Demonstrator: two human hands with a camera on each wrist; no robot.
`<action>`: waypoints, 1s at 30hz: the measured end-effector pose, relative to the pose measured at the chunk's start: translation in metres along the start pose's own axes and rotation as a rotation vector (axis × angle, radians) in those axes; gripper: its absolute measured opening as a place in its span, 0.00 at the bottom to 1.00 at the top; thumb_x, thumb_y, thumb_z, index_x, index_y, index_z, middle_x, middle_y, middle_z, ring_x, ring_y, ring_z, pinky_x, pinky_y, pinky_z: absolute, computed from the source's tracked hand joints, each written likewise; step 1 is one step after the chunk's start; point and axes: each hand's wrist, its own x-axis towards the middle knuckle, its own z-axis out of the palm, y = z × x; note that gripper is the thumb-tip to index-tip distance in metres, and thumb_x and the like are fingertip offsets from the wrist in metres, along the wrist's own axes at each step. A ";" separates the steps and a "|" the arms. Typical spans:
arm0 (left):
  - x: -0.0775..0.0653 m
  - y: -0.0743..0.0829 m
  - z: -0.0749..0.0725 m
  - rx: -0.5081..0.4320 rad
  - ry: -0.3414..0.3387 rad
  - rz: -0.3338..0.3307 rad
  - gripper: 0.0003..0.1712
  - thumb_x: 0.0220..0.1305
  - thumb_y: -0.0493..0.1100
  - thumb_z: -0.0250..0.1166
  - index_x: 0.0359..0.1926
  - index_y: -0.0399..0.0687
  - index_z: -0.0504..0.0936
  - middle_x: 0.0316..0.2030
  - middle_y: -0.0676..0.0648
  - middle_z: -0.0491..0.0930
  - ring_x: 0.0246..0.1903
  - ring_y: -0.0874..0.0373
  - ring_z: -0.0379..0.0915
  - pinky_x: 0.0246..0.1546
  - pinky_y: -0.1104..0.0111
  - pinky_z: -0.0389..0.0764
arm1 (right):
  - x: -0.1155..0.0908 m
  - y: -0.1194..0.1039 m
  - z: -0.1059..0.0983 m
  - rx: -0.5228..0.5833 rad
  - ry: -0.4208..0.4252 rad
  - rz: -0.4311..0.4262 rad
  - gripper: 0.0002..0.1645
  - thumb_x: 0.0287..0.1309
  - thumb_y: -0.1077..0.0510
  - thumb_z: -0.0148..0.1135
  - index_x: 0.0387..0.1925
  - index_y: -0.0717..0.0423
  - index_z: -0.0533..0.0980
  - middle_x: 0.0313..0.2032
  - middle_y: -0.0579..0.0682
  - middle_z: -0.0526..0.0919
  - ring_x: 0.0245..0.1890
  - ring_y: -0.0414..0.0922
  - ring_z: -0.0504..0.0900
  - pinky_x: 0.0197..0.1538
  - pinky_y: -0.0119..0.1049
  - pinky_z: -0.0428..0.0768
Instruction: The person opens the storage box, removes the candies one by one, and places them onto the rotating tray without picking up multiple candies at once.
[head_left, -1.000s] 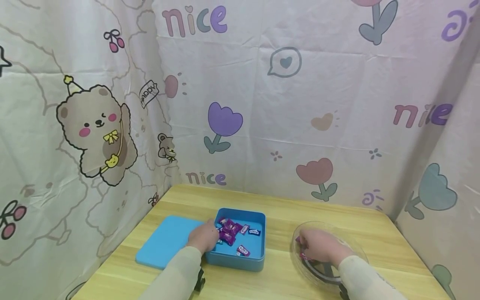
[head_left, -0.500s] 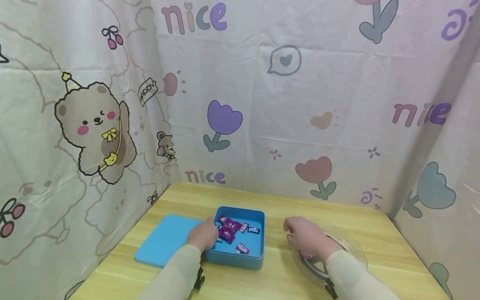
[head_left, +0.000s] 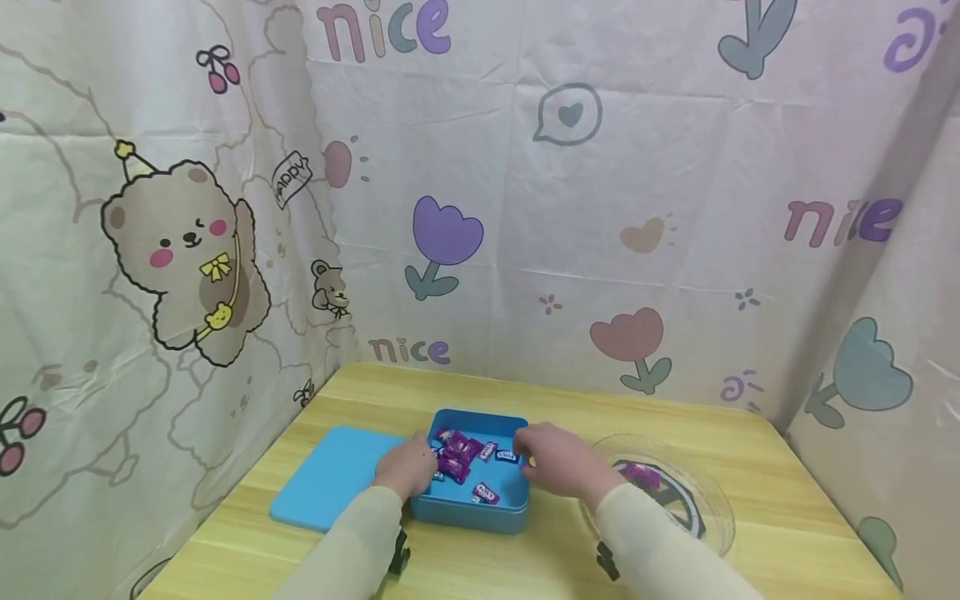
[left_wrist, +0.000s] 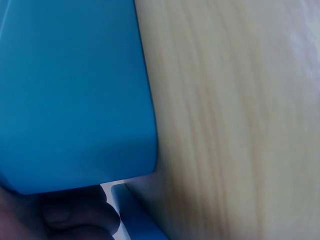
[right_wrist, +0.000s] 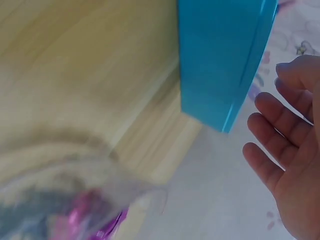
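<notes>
At the left side of the open blue box, my left hand grips its rim. In the left wrist view its curled fingers lie against the outside of the box. Several wrapped candies, purple, pink and dark blue, lie inside. My right hand is at the right rim, thumb and index tips close together, other fingers loosely extended; I cannot tell whether a candy is between the tips. Behind its forearm, a clear round bowl holds a purple-pink candy.
A flat light-blue lid lies on the wooden table, left of the box. Printed cloth hangs behind the table and along both sides.
My right hand has come up out of the clear bowl, where a purple candy showed at its fingertips, and moved left to the box's right rim. The left hand stays at the box.
</notes>
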 end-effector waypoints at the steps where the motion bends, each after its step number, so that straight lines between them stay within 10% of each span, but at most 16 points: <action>1: 0.000 0.000 0.000 0.001 0.001 0.001 0.33 0.72 0.41 0.49 0.73 0.30 0.62 0.65 0.32 0.72 0.63 0.35 0.69 0.57 0.38 0.73 | 0.002 -0.004 0.001 -0.009 -0.009 -0.009 0.10 0.60 0.52 0.72 0.43 0.45 0.81 0.37 0.41 0.82 0.39 0.39 0.78 0.47 0.41 0.83; 30: 0.001 0.001 0.000 0.021 -0.001 0.006 0.32 0.71 0.40 0.50 0.72 0.28 0.62 0.63 0.31 0.74 0.59 0.36 0.73 0.51 0.41 0.78 | 0.034 -0.037 0.041 -0.030 -0.197 0.022 0.08 0.58 0.48 0.75 0.36 0.39 0.81 0.28 0.35 0.79 0.31 0.37 0.76 0.43 0.38 0.82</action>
